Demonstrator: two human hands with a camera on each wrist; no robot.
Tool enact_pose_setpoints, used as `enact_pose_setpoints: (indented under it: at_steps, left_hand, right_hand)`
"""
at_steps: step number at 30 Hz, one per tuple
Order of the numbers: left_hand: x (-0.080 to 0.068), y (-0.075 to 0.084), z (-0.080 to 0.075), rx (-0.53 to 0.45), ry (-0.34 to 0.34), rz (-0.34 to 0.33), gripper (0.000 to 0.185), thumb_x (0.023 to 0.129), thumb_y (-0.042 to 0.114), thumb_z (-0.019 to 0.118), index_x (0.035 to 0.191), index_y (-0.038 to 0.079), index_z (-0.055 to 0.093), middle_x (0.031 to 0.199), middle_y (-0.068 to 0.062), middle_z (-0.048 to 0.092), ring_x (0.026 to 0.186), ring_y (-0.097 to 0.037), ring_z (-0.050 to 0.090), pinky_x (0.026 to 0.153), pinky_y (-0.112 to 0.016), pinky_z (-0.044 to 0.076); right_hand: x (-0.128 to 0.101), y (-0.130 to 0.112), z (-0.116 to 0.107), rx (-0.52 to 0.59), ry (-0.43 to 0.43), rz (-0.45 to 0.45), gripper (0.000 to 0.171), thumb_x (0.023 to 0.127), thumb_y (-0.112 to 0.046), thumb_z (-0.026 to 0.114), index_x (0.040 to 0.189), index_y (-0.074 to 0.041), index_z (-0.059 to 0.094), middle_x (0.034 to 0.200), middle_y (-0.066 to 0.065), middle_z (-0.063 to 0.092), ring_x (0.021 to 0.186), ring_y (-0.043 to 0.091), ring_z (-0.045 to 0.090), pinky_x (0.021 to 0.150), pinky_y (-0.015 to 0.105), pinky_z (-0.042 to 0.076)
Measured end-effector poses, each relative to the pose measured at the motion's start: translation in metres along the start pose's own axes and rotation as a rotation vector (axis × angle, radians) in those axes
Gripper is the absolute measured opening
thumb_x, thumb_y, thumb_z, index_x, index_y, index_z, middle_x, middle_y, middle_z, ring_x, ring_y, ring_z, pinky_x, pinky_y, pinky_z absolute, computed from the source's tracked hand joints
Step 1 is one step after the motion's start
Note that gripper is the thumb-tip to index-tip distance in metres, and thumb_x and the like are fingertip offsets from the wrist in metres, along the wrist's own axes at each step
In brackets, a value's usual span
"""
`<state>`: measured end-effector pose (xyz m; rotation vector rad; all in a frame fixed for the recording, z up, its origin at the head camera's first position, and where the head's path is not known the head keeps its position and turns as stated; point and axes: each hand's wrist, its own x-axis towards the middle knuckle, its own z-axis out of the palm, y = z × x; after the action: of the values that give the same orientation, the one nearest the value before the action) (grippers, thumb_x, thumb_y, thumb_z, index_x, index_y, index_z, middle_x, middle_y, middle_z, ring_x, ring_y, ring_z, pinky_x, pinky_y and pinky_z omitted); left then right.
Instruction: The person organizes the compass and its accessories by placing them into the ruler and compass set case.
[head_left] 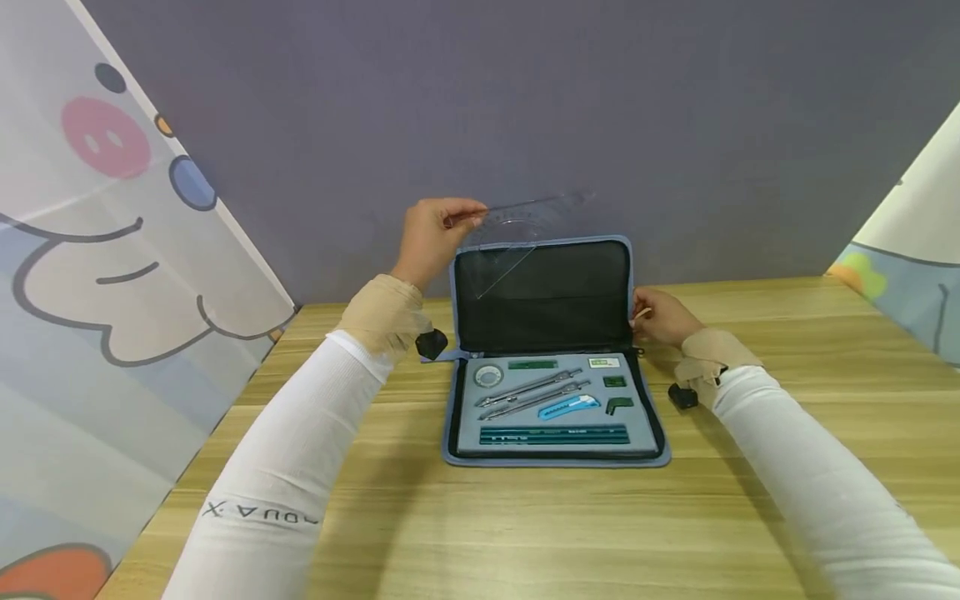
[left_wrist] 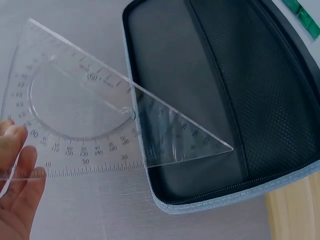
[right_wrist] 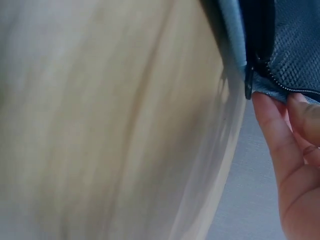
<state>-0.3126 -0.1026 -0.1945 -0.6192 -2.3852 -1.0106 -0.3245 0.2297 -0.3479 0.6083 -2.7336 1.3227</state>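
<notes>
A blue zip case lies open on the wooden table, its dark mesh lid standing upright against the grey wall. My left hand pinches a clear triangle ruler with a protractor cut-out by one corner, held in the air at the lid's top left edge. In the left wrist view the ruler overlaps the lid. My right hand grips the lid's right edge near the hinge; the right wrist view shows fingers pinching the lid's fabric rim.
The case's tray holds compasses, a blue cutter, a round tape, pencils and small green pieces. Cartoon-printed panels stand at the left and right. Bare table lies in front.
</notes>
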Motion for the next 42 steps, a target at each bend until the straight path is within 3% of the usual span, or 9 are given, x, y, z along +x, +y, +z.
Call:
enact_pose_setpoints:
  at_steps: [14,21,42]
  left_hand:
    - [0.013,0.016,0.018,0.183,-0.159,0.092,0.022,0.090,0.014,0.063,0.110,0.010,0.071,0.108,-0.004,0.070,0.095,-0.015,0.065,0.083,-0.026,0.051]
    - [0.014,0.023,0.028,0.273,-0.233,0.142,0.023,0.091,0.014,0.061,0.112,0.011,0.071,0.109,-0.003,0.069,0.095,-0.015,0.065,0.082,-0.026,0.050]
    - [0.023,0.030,0.043,0.443,-0.312,0.180,0.025,0.091,0.013,0.061,0.115,0.015,0.070,0.114,-0.003,0.067,0.102,-0.018,0.064,0.088,-0.028,0.050]
  right_hand:
    - [0.002,-0.001,0.000,-0.069,0.018,-0.011,0.015,0.081,0.018,0.055,0.084,0.007,0.045,0.087,0.024,0.054,0.081,0.034,0.062,0.058,0.024,0.052]
    - [0.001,0.000,0.000,-0.061,0.009,0.005,0.015,0.082,0.018,0.054,0.085,0.007,0.044,0.087,0.025,0.054,0.079,0.032,0.062,0.060,0.027,0.054]
    - [-0.008,-0.002,-0.005,-0.072,-0.016,0.011,0.013,0.083,0.016,0.054,0.088,0.007,0.046,0.088,0.023,0.055,0.083,0.034,0.062,0.062,0.027,0.054]
